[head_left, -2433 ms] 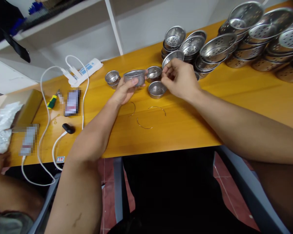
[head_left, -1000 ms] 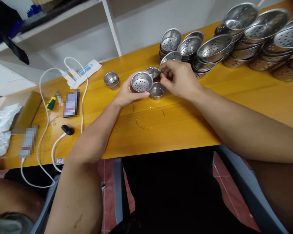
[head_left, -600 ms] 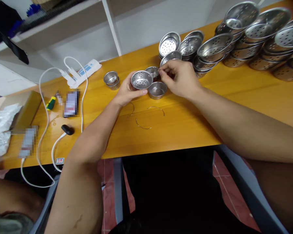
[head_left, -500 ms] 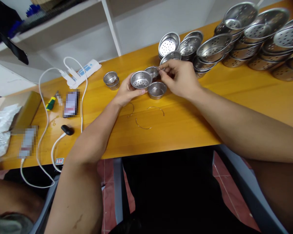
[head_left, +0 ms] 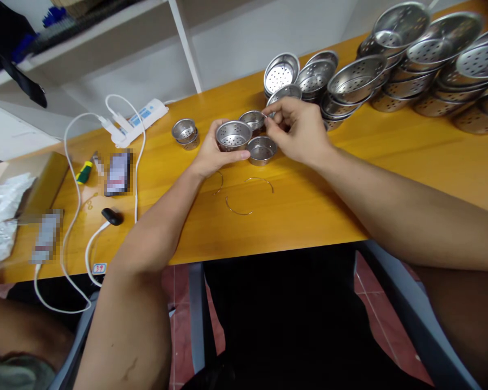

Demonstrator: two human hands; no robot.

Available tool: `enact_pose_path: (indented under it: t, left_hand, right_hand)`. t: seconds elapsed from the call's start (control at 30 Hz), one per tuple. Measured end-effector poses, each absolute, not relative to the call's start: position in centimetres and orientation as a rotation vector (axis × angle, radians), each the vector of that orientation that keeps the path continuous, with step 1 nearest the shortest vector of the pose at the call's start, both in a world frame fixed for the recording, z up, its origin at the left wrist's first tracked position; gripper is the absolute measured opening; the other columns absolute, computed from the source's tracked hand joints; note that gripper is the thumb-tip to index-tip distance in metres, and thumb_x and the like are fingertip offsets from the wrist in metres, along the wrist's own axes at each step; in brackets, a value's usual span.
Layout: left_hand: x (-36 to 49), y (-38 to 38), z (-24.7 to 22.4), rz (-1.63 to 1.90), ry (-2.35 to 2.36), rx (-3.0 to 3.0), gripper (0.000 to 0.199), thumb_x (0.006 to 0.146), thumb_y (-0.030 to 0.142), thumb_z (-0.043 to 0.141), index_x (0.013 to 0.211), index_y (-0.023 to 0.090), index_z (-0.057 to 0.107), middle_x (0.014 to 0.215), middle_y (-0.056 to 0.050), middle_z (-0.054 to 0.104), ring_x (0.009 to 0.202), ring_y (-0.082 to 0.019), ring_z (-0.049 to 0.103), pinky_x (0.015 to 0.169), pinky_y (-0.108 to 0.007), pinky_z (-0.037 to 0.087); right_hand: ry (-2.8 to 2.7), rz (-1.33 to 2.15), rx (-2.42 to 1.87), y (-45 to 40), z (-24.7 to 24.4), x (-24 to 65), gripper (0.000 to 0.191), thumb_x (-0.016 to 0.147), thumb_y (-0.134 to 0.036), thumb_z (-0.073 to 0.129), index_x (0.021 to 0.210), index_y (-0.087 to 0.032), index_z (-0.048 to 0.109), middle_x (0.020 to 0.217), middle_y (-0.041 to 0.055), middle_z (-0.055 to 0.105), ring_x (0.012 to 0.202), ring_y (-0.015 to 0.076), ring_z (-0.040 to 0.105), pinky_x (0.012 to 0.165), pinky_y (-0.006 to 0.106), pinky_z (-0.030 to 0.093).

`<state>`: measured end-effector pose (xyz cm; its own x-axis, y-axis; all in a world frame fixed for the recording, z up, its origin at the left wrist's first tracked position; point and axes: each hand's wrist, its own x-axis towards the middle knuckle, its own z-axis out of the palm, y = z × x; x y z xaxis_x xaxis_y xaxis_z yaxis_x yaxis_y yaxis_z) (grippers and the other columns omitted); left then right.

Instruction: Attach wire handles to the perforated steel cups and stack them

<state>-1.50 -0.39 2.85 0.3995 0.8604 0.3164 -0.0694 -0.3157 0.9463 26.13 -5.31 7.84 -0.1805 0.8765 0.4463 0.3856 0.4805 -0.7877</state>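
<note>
Left hand (head_left: 213, 153) clamped on perforated metal cup (head_left: 233, 140), mouth up; right hand (head_left: 303, 130) just right of it, can't tell if fingertips grip anything. Around that held cup: table (head_left: 309, 216) below, tall cup stacks (head_left: 415, 88) far right, stacked pair (head_left: 189, 141) left, two loose cups (head_left: 262, 155) just right, three curved wires (head_left: 244, 214) nearer the wearer.

Cup stacks (head_left: 355, 81) behind hands (head_left: 299, 132); near table edge (head_left: 268, 244) free.

Cups (head_left: 233, 136) of smooth shiny metal, wires (head_left: 260, 178) of bright metal, counter (head_left: 317, 216) of glossy wood, power strip (head_left: 145, 122) of smooth plastic
</note>
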Motion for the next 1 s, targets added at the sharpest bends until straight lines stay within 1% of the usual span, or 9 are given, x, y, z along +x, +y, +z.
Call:
enact_pose_path:
  t: [0.13, 0.3, 0.4, 0.47, 0.6, 0.7, 0.83, 0.9, 1.0]
  left_hand:
    - [-1.5, -0.5, 3.4, 1.103, 0.73, 1.648, 0.111, 0.048, 0.067, 0.125, 0.138, 0.029, 0.074, 0.129, -0.005, 0.075, 0.149, -0.042, 0.074, 0.136, -0.068, 0.055]
    - [-1.3, -1.0, 3.8, 1.092, 0.672, 1.621, 0.103, 0.055, 0.068, 0.122, 0.139, 0.029, 0.078, 0.139, -0.009, 0.079, 0.144, -0.04, 0.077, 0.133, -0.068, 0.06]
    - [-1.2, -1.0, 3.7, 1.11, 0.665, 1.605, 0.107, 0.052, 0.067, 0.123, 0.142, 0.032, 0.077, 0.142, -0.008, 0.078, 0.146, -0.04, 0.075, 0.136, -0.066, 0.057]
    - [-1.2, -0.9, 3.7, 1.114, 0.685, 1.617, 0.112, 0.048, 0.067, 0.124, 0.143, 0.032, 0.075, 0.139, -0.007, 0.076, 0.148, -0.04, 0.074, 0.138, -0.067, 0.053]
    - [-1.5, -0.6, 3.5, 1.1, 0.722, 1.642, 0.108, 0.052, 0.065, 0.124, 0.141, 0.03, 0.073, 0.134, -0.006, 0.076, 0.147, -0.039, 0.074, 0.14, -0.067, 0.05]
    - [-1.8, 0.0, 2.9, 1.094, 0.683, 1.686, 0.104, 0.058, 0.066, 0.123, 0.141, 0.027, 0.074, 0.136, -0.008, 0.077, 0.145, -0.039, 0.075, 0.138, -0.067, 0.052]
    - [-1.9, 0.9, 1.9, 1.066, 0.568, 1.747, 0.108, 0.062, 0.072, 0.118, 0.148, 0.023, 0.074, 0.144, -0.011, 0.078, 0.144, -0.04, 0.076, 0.133, -0.068, 0.057]
    - [-1.9, 1.0, 1.5, 1.069, 0.546, 1.752, 0.109, 0.065, 0.072, 0.116, 0.154, 0.026, 0.073, 0.148, -0.013, 0.078, 0.141, -0.038, 0.078, 0.128, -0.064, 0.063]
    - [-1.9, 1.0, 1.0, 1.082, 0.524, 1.762, 0.107, 0.071, 0.074, 0.112, 0.158, 0.028, 0.072, 0.147, -0.013, 0.08, 0.126, -0.032, 0.083, 0.114, -0.054, 0.073]
  right_hand:
    - [-1.759, 0.637, -1.079, -5.4, 7.9, 26.2, 0.059, 0.104, -0.092, 0.077, 0.125, -0.037, 0.08, 0.095, 0.0093, 0.077, 0.102, 0.0387, 0.074, 0.088, 0.058, 0.061]
    - [-1.763, 0.637, -1.109, -5.5, 8.1, 26.2, 0.055, 0.105, -0.089, 0.076, 0.124, -0.038, 0.081, 0.096, 0.0092, 0.078, 0.097, 0.0359, 0.072, 0.09, 0.059, 0.061]
    - [-1.765, 0.627, -1.12, -5.6, 8.1, 26.2, 0.057, 0.104, -0.09, 0.077, 0.123, -0.037, 0.082, 0.098, 0.0095, 0.079, 0.095, 0.0368, 0.073, 0.09, 0.06, 0.064]
    - [-1.767, 0.619, -1.118, -5.6, 8.1, 26.1, 0.057, 0.103, -0.091, 0.077, 0.123, -0.037, 0.082, 0.098, 0.0095, 0.078, 0.096, 0.0378, 0.075, 0.09, 0.06, 0.066]
    - [-1.765, 0.608, -1.093, -5.5, 7.9, 26.1, 0.055, 0.105, -0.088, 0.078, 0.122, -0.036, 0.082, 0.099, 0.0099, 0.078, 0.098, 0.0384, 0.077, 0.088, 0.058, 0.066]
    - [-1.761, 0.603, -1.06, -5.2, 7.5, 26.0, 0.054, 0.106, -0.086, 0.079, 0.123, -0.035, 0.081, 0.096, 0.009, 0.077, 0.097, 0.0359, 0.076, 0.084, 0.054, 0.065]
    - [-1.743, 0.548, -0.943, -4.7, 6.8, 25.9, 0.06, 0.104, -0.09, 0.081, 0.123, -0.033, 0.081, 0.084, 0.0042, 0.071, 0.077, 0.0285, 0.07, 0.071, 0.048, 0.063]
    - [-1.742, 0.534, -0.908, -4.6, 6.5, 25.8, 0.059, 0.105, -0.089, 0.081, 0.123, -0.033, 0.081, 0.082, 0.0026, 0.07, 0.071, 0.0251, 0.065, 0.066, 0.045, 0.06]
    - [-1.76, 0.525, -0.873, -4.5, 6.4, 25.7, 0.055, 0.106, -0.086, 0.082, 0.12, -0.033, 0.081, 0.083, 0.0024, 0.07, 0.069, 0.0225, 0.061, 0.065, 0.043, 0.056]
